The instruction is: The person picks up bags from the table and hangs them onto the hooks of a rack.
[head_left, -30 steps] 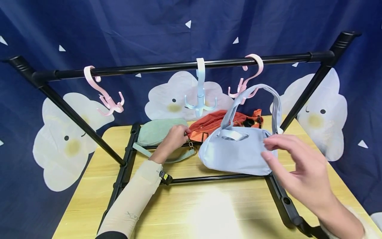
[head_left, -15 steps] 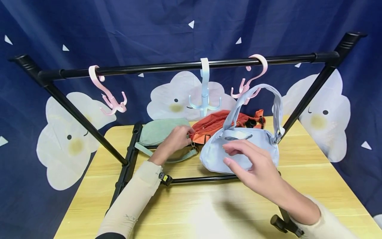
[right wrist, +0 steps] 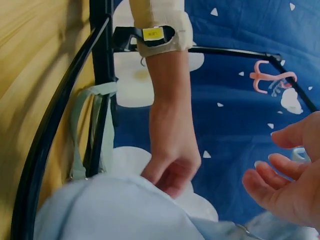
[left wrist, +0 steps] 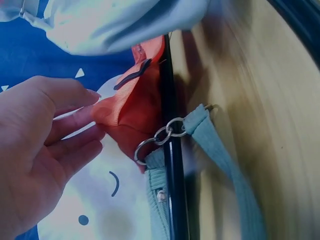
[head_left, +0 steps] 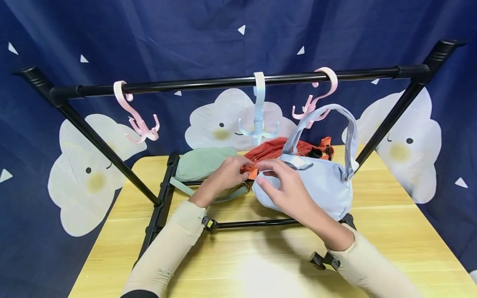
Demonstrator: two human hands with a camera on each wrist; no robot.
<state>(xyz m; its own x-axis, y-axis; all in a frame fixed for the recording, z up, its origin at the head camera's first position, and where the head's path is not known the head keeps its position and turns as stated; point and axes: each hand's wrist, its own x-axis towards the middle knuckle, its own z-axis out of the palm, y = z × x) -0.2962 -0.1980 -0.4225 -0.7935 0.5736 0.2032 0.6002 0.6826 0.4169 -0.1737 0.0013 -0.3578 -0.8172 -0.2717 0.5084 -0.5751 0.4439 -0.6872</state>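
Observation:
My left hand (head_left: 228,173) reaches the left end of a red-orange waist bag (head_left: 273,149). In the left wrist view, its thumb and fingers pinch the tip of that bag (left wrist: 132,107). My right hand (head_left: 286,186) hovers with loosely bent fingers before the left part of a light blue handbag (head_left: 320,184), holding nothing. The handbag's looped handle stands up and its body hides part of the waist bag. Left of my left hand lies a pale green bag (head_left: 199,163); its strap (left wrist: 225,165) with metal rings crosses a black bar near the red-orange bag.
A black rack rail (head_left: 208,84) spans above the bags. On it hang a pink hook (head_left: 138,120), a light blue hook (head_left: 258,111) and another pink hook (head_left: 316,99). A lower black bar (head_left: 257,223) crosses the wooden table (head_left: 387,198). A blue curtain hangs behind.
My right hand has moved left, from the light blue handbag's right side across its front, close to my left hand. My left hand has stayed at the red-orange bag's end.

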